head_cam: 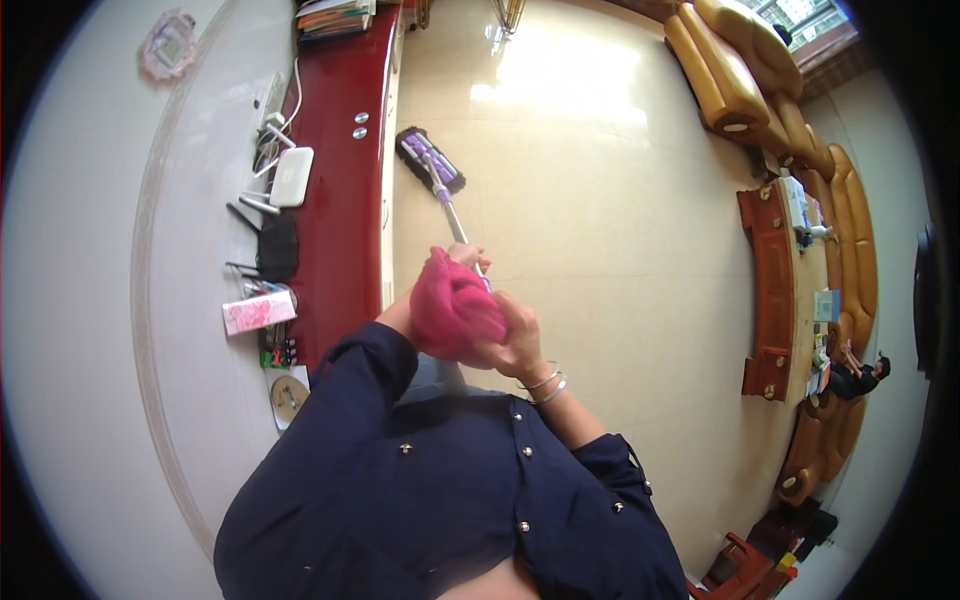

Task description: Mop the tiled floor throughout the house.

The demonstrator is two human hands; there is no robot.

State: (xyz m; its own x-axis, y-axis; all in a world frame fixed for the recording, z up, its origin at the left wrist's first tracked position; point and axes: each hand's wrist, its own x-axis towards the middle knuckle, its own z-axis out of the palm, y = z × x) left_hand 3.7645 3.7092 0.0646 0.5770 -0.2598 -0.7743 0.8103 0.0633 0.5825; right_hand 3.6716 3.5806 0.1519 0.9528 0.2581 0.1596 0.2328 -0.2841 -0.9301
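A bunched pink cloth (pixel 456 304) is in front of my body, over my left wrist. My right hand (pixel 519 336) grips its right side and underside. Beyond the cloth, the fingers of my left hand (pixel 469 255) are curled at the pole of a flat mop (pixel 452 219); the cloth hides the rest of that hand. The mop's purple head (pixel 433 161), with a dark shaggy fringe, lies on the tiled floor beside the red-topped cabinet. The pole's near end is hidden by the cloth and my hands.
Along my left runs the red cabinet top (pixel 341 195), bearing a white router (pixel 292 177), a black router (pixel 277 249) and a pink tissue box (pixel 259 312). Rightward stand a wooden coffee table (pixel 772 292) and tan leather sofas (pixel 851 225), where a person (pixel 855 377) sits.
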